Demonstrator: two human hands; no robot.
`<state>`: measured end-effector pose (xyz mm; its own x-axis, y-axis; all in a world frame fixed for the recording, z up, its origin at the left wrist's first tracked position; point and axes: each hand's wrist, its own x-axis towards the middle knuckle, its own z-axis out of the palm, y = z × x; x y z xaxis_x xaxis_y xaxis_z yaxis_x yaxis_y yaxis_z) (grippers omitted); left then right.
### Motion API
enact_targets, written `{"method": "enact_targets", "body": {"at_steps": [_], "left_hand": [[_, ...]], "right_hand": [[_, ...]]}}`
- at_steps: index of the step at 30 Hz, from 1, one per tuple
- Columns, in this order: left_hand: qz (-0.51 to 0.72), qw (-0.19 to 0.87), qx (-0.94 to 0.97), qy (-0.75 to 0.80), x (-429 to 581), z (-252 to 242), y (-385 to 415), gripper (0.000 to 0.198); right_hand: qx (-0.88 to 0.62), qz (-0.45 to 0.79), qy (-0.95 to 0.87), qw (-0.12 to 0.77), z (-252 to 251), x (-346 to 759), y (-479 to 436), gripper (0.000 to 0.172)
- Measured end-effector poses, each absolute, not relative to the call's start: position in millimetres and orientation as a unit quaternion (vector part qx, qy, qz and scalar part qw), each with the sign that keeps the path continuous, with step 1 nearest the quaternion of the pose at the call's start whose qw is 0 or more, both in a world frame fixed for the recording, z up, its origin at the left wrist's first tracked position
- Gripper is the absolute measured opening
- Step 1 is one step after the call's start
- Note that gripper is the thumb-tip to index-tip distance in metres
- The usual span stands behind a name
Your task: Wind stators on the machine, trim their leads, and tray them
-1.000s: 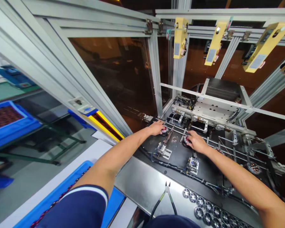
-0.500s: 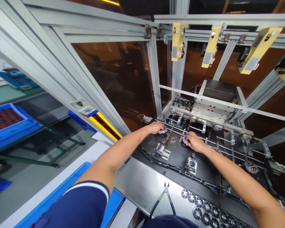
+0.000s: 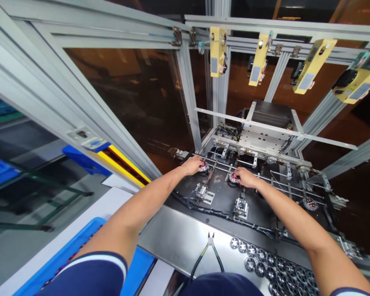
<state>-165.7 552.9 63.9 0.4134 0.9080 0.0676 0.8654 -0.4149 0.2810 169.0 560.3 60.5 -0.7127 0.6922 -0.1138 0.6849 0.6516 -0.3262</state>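
Beyond the blue tray (image 3: 80, 242) at the near left and the slanted frame post (image 3: 189, 98), the left hand (image 3: 193, 164) reaches deep into the machine bed, fingers curled down over the left red-topped part (image 3: 204, 167) on its station. Just to the right, the right hand (image 3: 246, 177) grips the right red-topped part (image 3: 233, 177) on the neighbouring station. Both parts look seated, so this pair seems placed or nearly so, while a row of silver discs (image 3: 259, 263) lies loose on the steel table (image 3: 179, 242) nearer the body. Two clamp blocks (image 3: 201, 192) and a black cable (image 3: 222, 213) lie under the outstretched arms. Side cutters (image 3: 208, 250) rest beside the discs, and a copper-wound part (image 3: 310, 203) sits on the rails far right.
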Motion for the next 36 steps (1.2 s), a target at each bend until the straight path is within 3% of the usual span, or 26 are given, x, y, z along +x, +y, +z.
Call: {"method": "enact_targets", "body": {"at_steps": [7, 13, 16, 19, 24, 29, 36], "left_hand": [[0.224, 0.065, 0.765, 0.601, -161.0, 80.3, 513.6, 0.030], [0.313, 0.027, 0.662, 0.680, -167.5, 50.8, 334.5, 0.031], [0.288, 0.059, 0.657, 0.694, -164.5, 11.2, 255.8, 0.028], [0.245, 0.081, 0.663, 0.703, -159.2, -23.5, 227.7, 0.024], [0.199, 0.076, 0.691, 0.690, -151.7, -41.2, 238.2, 0.022], [0.208, 0.043, 0.746, 0.632, -153.1, -6.6, 242.2, 0.033], [0.238, 0.020, 0.838, 0.490, -91.4, 125.6, 331.7, 0.031]], "right_hand": [[-0.387, 0.205, -0.891, 0.116, 97.6, 164.0, 545.6, 0.028], [-0.334, 0.211, -0.889, 0.230, 121.8, 153.6, 422.5, 0.019], [-0.267, 0.232, -0.920, 0.171, 88.8, 121.3, 343.2, 0.014], [-0.227, 0.220, -0.945, 0.082, 37.6, 73.7, 303.0, 0.004], [-0.237, 0.175, -0.955, 0.039, 2.8, 20.2, 303.9, 0.017], [-0.269, 0.140, -0.949, 0.091, 52.4, 76.9, 309.0, 0.024], [-0.486, 0.051, -0.865, 0.110, 135.7, 327.2, 381.4, 0.030]]}}
